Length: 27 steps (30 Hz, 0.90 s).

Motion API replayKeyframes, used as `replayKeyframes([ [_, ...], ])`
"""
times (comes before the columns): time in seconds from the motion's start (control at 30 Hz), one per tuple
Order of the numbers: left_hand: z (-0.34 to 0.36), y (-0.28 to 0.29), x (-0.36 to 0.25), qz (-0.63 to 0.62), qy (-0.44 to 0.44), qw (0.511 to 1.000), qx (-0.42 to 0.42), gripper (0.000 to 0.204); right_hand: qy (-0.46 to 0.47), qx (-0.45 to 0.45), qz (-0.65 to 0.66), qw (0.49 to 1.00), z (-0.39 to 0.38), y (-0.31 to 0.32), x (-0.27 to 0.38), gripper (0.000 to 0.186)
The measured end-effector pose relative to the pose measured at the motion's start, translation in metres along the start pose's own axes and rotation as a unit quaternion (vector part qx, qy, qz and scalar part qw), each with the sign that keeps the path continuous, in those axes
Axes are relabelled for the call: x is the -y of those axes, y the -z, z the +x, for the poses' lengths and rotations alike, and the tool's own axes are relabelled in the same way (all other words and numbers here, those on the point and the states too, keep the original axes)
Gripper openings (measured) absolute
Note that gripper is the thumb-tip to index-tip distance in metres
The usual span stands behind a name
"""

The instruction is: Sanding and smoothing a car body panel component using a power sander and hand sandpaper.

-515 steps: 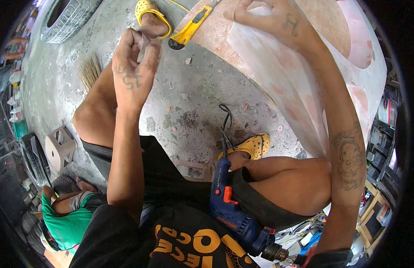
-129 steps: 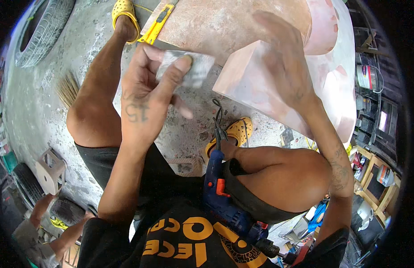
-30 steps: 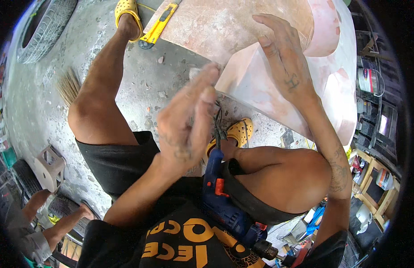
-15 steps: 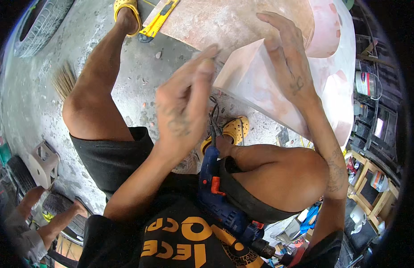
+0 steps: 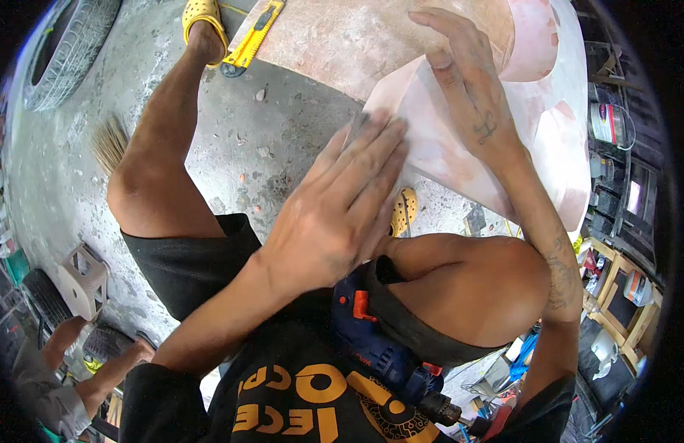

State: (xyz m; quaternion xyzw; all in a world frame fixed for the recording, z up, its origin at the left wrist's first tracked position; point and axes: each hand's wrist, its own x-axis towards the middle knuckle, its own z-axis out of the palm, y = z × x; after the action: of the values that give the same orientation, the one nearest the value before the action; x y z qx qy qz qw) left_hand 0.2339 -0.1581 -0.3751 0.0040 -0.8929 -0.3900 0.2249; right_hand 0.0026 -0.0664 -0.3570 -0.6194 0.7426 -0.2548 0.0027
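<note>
Fingers pressed together, my left hand [image 5: 334,203] bears on the near corner of a pale pink and white boxy moulded piece [image 5: 430,125]. A thin dark grey sheet [image 5: 356,127], like sandpaper, pokes out past its fingers; most of it is hidden under them. Over the top of the moulded piece lies my right hand [image 5: 471,92], its fingers stretched out and slightly bent, with nothing seen in it. A brownish flat panel [image 5: 334,44] adjoins the piece at the far side. Across my lap rests a dark blue power drill [image 5: 382,354] with a red trigger.
A yellow utility knife [image 5: 255,37] lies at the panel's left corner. Tires [image 5: 73,52], a broom head [image 5: 109,146] and a white stool [image 5: 84,280] stand on the left. Another person's legs [image 5: 106,376] show at lower left. A wooden rack [image 5: 615,310] is at right.
My left hand has turned palm down and moved right and forward onto the moulded piece's corner. The grey sheet now shows at its fingers. My right hand has shifted slightly left and away.
</note>
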Motion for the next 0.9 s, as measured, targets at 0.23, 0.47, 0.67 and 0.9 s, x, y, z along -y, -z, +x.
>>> replayKeyframes([
  [0.23, -0.009, 0.007, -0.002, -0.009, 0.0, 1.0, -0.005, 0.042, -0.007, -0.011, 0.018, 1.0, -0.001, -0.007, 0.003, 0.046],
  [0.47, -0.02, 0.022, 0.014, -0.014, 0.058, 0.995, -0.084, 0.035, -0.019, -0.003, -0.026, 0.999, -0.001, -0.002, 0.005, 0.054],
  [0.67, -0.002, 0.006, 0.0, -0.019, 0.025, 0.998, -0.049, 0.038, -0.026, -0.002, -0.021, 0.999, 0.003, -0.008, 0.006, 0.05],
  [0.9, -0.042, 0.04, -0.011, -0.062, 0.057, 0.996, -0.037, 0.037, -0.025, 0.006, -0.023, 0.999, 0.0, 0.002, 0.004, 0.048],
])
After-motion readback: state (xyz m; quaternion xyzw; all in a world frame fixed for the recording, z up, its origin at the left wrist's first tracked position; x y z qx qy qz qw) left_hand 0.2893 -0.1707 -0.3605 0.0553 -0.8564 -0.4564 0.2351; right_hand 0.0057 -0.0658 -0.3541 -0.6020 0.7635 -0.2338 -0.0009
